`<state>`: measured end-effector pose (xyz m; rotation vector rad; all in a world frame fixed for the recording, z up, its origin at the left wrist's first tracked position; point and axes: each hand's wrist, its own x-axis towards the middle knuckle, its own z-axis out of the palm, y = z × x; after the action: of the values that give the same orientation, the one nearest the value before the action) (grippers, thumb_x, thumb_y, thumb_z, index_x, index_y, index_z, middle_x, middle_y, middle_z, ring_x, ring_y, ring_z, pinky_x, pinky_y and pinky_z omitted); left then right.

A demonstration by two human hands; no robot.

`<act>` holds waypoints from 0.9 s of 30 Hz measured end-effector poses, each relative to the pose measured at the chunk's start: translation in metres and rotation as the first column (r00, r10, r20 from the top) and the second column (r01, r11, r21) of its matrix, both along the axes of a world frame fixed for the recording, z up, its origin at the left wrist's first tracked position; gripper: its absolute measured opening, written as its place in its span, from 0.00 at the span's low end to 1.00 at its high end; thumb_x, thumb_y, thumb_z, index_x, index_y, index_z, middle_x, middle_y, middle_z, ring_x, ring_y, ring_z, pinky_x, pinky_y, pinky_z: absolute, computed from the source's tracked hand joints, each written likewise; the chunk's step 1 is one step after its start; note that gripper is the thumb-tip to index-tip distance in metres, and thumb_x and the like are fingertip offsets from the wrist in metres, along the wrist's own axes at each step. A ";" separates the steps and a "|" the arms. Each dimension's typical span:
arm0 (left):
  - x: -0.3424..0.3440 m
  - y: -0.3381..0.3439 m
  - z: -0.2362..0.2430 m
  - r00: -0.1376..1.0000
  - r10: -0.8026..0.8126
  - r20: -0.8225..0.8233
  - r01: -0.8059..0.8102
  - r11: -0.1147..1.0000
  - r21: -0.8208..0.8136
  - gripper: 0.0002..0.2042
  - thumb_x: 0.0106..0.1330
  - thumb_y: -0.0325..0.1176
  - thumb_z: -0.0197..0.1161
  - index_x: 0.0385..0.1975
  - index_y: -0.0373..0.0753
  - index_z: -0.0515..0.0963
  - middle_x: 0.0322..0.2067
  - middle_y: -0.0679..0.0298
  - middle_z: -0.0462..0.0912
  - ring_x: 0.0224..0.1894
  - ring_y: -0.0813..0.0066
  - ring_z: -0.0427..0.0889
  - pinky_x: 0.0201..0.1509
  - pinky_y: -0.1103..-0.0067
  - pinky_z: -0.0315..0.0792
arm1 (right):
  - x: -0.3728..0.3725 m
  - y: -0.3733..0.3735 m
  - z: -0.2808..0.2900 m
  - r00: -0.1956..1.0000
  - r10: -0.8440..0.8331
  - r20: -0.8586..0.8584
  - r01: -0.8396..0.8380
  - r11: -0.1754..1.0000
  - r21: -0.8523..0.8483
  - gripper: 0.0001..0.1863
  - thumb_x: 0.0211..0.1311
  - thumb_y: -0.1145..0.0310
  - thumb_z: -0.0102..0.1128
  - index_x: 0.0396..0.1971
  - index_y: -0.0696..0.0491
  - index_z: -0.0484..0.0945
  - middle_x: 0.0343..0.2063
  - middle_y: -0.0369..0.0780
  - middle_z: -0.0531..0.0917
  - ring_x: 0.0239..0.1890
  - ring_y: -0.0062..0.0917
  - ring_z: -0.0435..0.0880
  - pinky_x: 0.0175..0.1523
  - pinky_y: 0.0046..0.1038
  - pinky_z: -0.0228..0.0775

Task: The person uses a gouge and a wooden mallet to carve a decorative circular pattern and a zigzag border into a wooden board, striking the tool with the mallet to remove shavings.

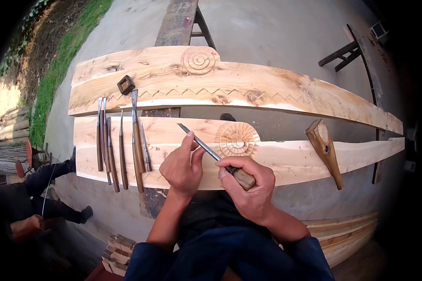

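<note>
My right hand (249,183) grips the wooden handle of a chisel (206,147) whose steel blade points up and left, its tip raised over the near plank (286,157). My left hand (183,164) pinches the blade's shaft between thumb and forefinger. Just right of the blade, a round sunburst carving (237,139) sits on the top edge of the near plank. A second plank (248,89) lies beyond it, with a spiral carving (199,60) and a zigzag line cut along it.
Several wood-handled chisels (122,145) lie in a row on the near plank's left end. A wooden mallet (326,150) rests at the right. A small dark block (125,85) sits on the far plank. Another person (37,201) sits at lower left.
</note>
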<state>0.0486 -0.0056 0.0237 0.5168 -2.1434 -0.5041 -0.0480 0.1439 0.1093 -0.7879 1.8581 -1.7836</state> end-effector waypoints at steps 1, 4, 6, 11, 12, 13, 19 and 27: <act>-0.008 -0.002 0.003 0.998 -0.062 0.034 0.065 0.993 -0.097 0.32 0.60 0.25 0.82 0.65 0.34 0.78 0.33 0.54 0.90 0.31 0.60 0.91 0.34 0.72 0.81 | 0.000 0.006 -0.001 0.998 -0.017 -0.064 0.015 0.999 -0.028 0.14 0.63 0.79 0.75 0.48 0.57 0.87 0.27 0.39 0.88 0.27 0.21 0.88 0.33 0.24 0.77; -0.024 0.006 0.003 0.980 -0.187 0.063 0.194 0.970 -0.143 0.26 0.60 0.27 0.82 0.59 0.39 0.83 0.30 0.56 0.89 0.30 0.60 0.90 0.32 0.72 0.80 | -0.007 0.017 -0.008 0.868 0.026 -0.495 -0.116 0.981 -0.152 0.22 0.55 0.76 0.83 0.49 0.58 0.85 0.25 0.37 0.86 0.24 0.24 0.86 0.31 0.24 0.76; -0.031 0.021 0.003 0.951 -0.305 -0.037 0.308 0.948 0.079 0.20 0.60 0.28 0.82 0.53 0.39 0.86 0.29 0.59 0.88 0.29 0.61 0.89 0.31 0.73 0.80 | -0.012 0.018 -0.002 0.859 0.033 -0.510 -0.121 0.983 -0.141 0.21 0.56 0.72 0.82 0.49 0.57 0.85 0.24 0.37 0.84 0.25 0.29 0.86 0.30 0.26 0.76; -0.036 0.024 0.020 0.911 -0.333 0.245 0.278 0.932 0.234 0.14 0.65 0.28 0.77 0.49 0.42 0.87 0.26 0.62 0.86 0.28 0.64 0.86 0.32 0.72 0.78 | -0.018 0.001 0.001 0.529 0.054 -0.847 -0.069 0.997 0.020 0.12 0.61 0.72 0.68 0.44 0.58 0.86 0.23 0.34 0.77 0.28 0.24 0.81 0.35 0.23 0.71; -0.037 0.025 0.022 0.905 -0.340 0.256 0.281 0.929 0.239 0.14 0.65 0.28 0.77 0.49 0.42 0.87 0.26 0.62 0.86 0.28 0.64 0.86 0.32 0.72 0.78 | -0.019 -0.003 0.003 0.471 0.097 -0.877 -0.041 0.995 0.088 0.14 0.57 0.71 0.71 0.44 0.57 0.88 0.25 0.35 0.80 0.32 0.25 0.84 0.38 0.23 0.75; -0.038 0.025 0.024 0.914 -0.349 0.207 0.252 0.888 0.384 0.11 0.67 0.27 0.75 0.48 0.41 0.86 0.29 0.62 0.87 0.32 0.65 0.87 0.36 0.71 0.79 | -0.023 -0.011 0.004 0.454 0.052 -0.890 -0.012 0.999 0.052 0.11 0.58 0.71 0.69 0.40 0.58 0.88 0.27 0.38 0.83 0.37 0.25 0.86 0.44 0.25 0.79; -0.048 0.008 0.021 0.889 -0.389 0.242 0.088 0.662 0.744 0.08 0.75 0.25 0.67 0.50 0.35 0.82 0.47 0.61 0.89 0.55 0.63 0.87 0.69 0.69 0.76 | -0.037 -0.086 -0.024 0.667 -0.124 -0.735 -0.001 0.986 -0.167 0.17 0.59 0.68 0.70 0.47 0.57 0.87 0.39 0.44 0.87 0.38 0.29 0.90 0.41 0.31 0.85; -0.063 0.001 -0.003 0.913 -0.377 0.155 0.195 0.738 0.645 0.12 0.83 0.37 0.63 0.43 0.34 0.86 0.40 0.61 0.90 0.56 0.70 0.87 0.87 0.60 0.57 | -0.042 -0.118 -0.048 0.869 0.073 -0.490 -0.217 0.945 -0.244 0.23 0.59 0.64 0.77 0.54 0.52 0.86 0.28 0.37 0.80 0.21 0.24 0.83 0.28 0.29 0.78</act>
<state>-0.0144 -0.0044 0.0209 0.6368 -2.3121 -1.4264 -0.0900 0.0262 0.0615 -1.5621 1.7619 -1.9110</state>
